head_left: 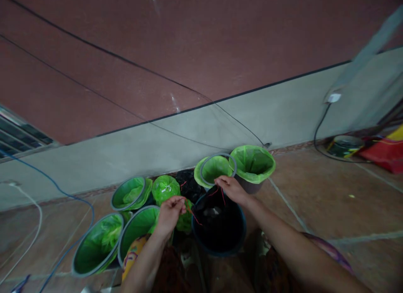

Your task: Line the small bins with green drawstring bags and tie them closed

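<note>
A dark bin lined with a black bag stands on the floor in front of me. My left hand is pinched on a thin red string at the bag's left edge. My right hand is pinched on another red string at the bag's far rim. Both hands are closed over the bin's mouth.
Several bins lined with green bags stand around it along a grey wall. A tied green bag and a tied black bag lie between them. Cables run on the left floor. Red and yellow objects lie at the far right.
</note>
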{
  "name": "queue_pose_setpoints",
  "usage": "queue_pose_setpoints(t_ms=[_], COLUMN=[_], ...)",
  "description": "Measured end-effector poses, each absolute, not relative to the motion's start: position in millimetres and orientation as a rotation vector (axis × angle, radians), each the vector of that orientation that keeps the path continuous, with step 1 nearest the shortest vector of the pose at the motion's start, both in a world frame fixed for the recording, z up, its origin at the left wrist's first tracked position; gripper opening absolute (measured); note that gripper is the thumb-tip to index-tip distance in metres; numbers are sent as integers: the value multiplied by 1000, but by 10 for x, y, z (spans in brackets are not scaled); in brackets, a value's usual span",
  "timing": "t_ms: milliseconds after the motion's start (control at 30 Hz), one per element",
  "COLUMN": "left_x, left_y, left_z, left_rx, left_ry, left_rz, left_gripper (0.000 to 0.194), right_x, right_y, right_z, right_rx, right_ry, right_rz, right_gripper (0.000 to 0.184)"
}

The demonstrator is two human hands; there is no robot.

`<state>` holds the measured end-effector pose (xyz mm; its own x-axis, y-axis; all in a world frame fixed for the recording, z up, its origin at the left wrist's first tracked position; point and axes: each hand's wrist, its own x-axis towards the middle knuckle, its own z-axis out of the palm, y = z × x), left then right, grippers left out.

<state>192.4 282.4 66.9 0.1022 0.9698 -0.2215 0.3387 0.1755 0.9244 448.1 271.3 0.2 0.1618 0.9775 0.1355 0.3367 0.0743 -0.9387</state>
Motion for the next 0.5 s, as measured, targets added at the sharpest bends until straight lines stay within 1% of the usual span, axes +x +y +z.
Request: queue_pose_setpoints(t_ms=[133,200,333,500], left_x=[2028,2078,2185,2393], left_y=[2829,2847,2890,2948], left_z=[846,937,1050,1104], left_rx=[1330,1378,1482,1480], left_ry=[1315,1300,1238,1127], left_rz=[741,749,777,782], left_gripper=[35,34,28,19], right_x=[4372,4333,4274,4131], right_y=[2747,2742,2709,2629], right_z=[-11,-13,-13,-5], right_rx=[-1354,-1351,-1498,-1226], right_ry=[-1172,-1172,-1284,-1336], right_rz=[999,1019,1001,1163], right_gripper=[33,31,27,16])
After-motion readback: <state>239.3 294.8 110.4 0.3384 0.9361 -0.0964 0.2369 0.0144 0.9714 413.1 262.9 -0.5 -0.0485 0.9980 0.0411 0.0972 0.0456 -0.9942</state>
